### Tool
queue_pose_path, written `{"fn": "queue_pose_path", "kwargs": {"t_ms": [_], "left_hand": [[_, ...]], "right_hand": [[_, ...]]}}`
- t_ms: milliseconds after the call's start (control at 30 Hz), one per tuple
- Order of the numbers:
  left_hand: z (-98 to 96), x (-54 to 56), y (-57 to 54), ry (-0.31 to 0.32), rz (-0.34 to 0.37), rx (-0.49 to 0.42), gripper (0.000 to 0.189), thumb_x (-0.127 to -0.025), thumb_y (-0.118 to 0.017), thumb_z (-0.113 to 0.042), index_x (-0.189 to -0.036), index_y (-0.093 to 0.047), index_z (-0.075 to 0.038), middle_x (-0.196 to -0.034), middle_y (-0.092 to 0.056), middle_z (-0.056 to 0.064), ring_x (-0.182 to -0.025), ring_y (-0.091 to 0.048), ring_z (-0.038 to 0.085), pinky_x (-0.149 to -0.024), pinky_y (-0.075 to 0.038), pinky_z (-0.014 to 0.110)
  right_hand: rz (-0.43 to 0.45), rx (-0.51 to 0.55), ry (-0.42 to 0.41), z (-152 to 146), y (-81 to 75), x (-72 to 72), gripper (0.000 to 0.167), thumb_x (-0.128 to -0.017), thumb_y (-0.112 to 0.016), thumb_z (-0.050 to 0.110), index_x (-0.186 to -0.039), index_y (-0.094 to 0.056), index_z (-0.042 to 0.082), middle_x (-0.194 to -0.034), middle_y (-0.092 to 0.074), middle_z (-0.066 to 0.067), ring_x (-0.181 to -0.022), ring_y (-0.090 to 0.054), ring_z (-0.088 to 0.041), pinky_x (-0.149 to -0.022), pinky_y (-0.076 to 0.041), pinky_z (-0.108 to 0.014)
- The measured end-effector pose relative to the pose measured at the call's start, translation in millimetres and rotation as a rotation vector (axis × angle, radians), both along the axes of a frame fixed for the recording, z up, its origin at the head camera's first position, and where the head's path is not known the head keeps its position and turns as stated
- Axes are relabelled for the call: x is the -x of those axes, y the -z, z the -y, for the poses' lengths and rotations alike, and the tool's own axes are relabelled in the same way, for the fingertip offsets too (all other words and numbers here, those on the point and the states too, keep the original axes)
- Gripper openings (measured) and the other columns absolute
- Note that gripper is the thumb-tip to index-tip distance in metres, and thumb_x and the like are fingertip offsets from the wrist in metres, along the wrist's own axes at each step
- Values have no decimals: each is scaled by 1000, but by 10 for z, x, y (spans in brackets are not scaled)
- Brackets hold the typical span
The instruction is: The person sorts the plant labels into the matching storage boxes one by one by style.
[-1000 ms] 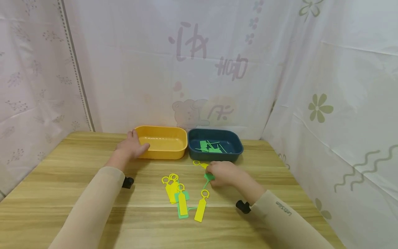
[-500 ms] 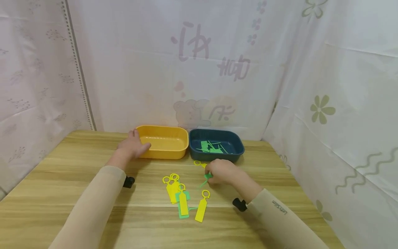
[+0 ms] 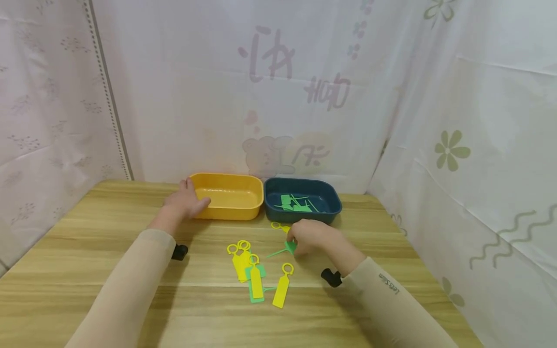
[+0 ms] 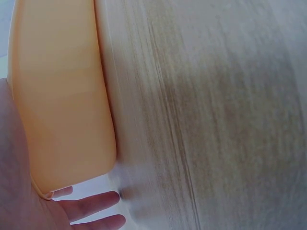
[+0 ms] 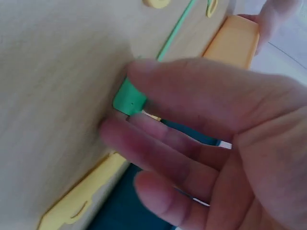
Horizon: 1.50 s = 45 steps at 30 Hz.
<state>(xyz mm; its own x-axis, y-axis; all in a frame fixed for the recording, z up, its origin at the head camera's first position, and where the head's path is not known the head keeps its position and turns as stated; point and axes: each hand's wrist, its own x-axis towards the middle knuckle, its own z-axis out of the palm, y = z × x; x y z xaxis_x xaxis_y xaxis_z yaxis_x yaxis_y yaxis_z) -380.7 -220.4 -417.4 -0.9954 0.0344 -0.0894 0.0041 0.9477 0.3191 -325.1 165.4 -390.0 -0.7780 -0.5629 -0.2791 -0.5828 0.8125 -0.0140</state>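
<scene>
My right hand [image 3: 311, 239] pinches a green plastic tag [image 3: 290, 247] just in front of the blue bin [image 3: 304, 217]. The tag's thin tail sticks out to the left. In the right wrist view the thumb lies over the flat green plate [image 5: 127, 99], with fingertips close to its other edge. My left hand [image 3: 183, 200] rests against the left end of the yellow-orange bin [image 3: 230, 214], its fingers straight in the left wrist view. Several yellow ring-topped tags [image 3: 256, 285] lie on the table, partly over green tags [image 3: 256, 299].
Green tags [image 3: 298, 208] lie inside the blue bin, which stands beside the yellow-orange one. A yellow tag [image 3: 278, 225] sits between the blue bin and my right hand, partly hidden. Patterned curtains [image 3: 196, 96] hang behind the wooden table [image 3: 209, 314].
The green tag's tail has swung from pointing toward me to pointing left. My right hand has shifted slightly; the left hand stays at the yellow-orange bin.
</scene>
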Motion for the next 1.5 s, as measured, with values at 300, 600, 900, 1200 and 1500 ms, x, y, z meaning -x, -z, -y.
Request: {"fn": "queue_pose_path", "kwargs": {"t_ms": [300, 600, 900, 1200, 1500], "left_hand": [[-1, -17, -31, -7, -8, 0, 107, -108, -37, -60, -169, 9, 14, -178, 1, 39, -138, -54, 66, -109, -47, 76], [14, -2, 0, -8, -7, -10, 107, -107, -36, -60, -168, 11, 14, -178, 2, 39, -137, -53, 68, -111, -44, 78], [-1, -13, -4, -4, -9, -5, 108, -106, -35, -61, -168, 11, 14, -178, 2, 40, -136, -54, 68, -111, -44, 79], [-3, -6, 7, -7, -19, -7, 107, -107, -35, -61, -168, 10, 14, -178, 3, 39, -137, -54, 67, -111, -44, 79], [-11, -14, 6, -5, -13, -13, 108, -106, -35, -61, -168, 10, 14, -178, 3, 39, -139, -52, 67, -113, -44, 77]], "right_hand": [[-23, -55, 21, 52, 34, -6, 20, -91, -86, 21, -108, -78, 15, -86, -63, 6, -80, -56, -16, -81, -53, -36], [16, -34, 73, 92, 78, -27, 35, -87, -87, 24, -114, -67, 13, -108, -55, -1, -88, -56, -19, -83, -51, -37], [30, -23, 85, 98, 68, -69, 49, -87, -90, 28, -123, -65, 7, -110, -56, -4, -92, -55, -18, -89, -52, -37], [61, 37, 91, 33, 80, -18, 46, -83, -87, 23, -118, -63, 7, -109, -56, -6, -92, -56, -20, -87, -52, -37], [69, 80, 101, -42, 142, 42, 43, -83, -85, 23, -117, -62, 10, -107, -59, -4, -92, -57, -19, -87, -52, -36]]}}
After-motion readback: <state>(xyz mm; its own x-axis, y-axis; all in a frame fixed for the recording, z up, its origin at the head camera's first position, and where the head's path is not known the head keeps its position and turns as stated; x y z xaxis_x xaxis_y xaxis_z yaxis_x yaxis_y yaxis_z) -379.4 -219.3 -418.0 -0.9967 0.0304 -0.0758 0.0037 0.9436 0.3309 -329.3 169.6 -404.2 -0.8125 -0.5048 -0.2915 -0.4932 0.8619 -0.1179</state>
